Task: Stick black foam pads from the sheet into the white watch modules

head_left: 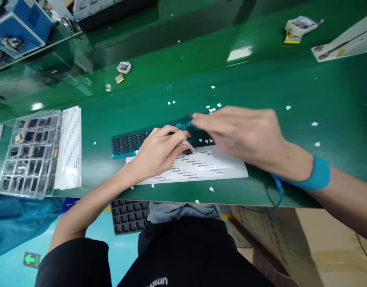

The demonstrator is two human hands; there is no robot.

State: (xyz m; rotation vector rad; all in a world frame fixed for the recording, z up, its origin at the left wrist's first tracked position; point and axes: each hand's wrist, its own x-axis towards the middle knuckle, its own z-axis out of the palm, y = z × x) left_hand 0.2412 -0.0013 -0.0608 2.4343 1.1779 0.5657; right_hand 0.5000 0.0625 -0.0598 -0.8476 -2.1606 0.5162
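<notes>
Between the thumb and fingers of my left hand (161,149) is a small white device (187,148) with dark and orange parts showing. That hand rests over a teal strip (128,144) bearing rows of black pieces, and over a printed white sheet (198,165). My right hand (243,133), blurred, is to the right of the device, its fingers pressed together near the strip's right end. Whatever those fingers hold is too blurred to make out. A blue band circles the right wrist.
Small white bits (212,109) dot the green table (261,87). At left are a clear compartment box (28,153) and white sheets (71,147). Two white devices with batteries (123,67) lie farther back. A blue cord (279,189) trails from the right wrist.
</notes>
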